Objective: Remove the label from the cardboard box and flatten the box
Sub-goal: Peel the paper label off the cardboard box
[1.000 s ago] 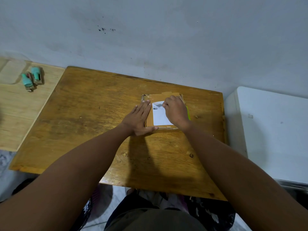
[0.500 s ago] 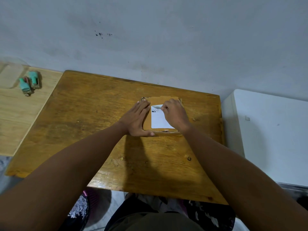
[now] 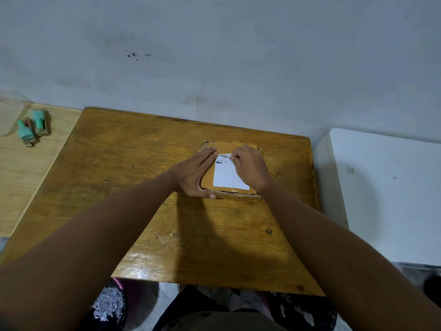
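The right hand [image 3: 249,167] hides the label's [image 3: 228,176] right edge — its print is too small to read.

Dim, cool, even light falls from above and behind the person. The forearms throw a broad soft shadow on the bench [image 3: 148,187] nearer the viewer than the left hand [image 3: 194,174]; a glare patch shines at its near edge. Wide-angle bending curves the frame's borders, and detail is soft throughout.
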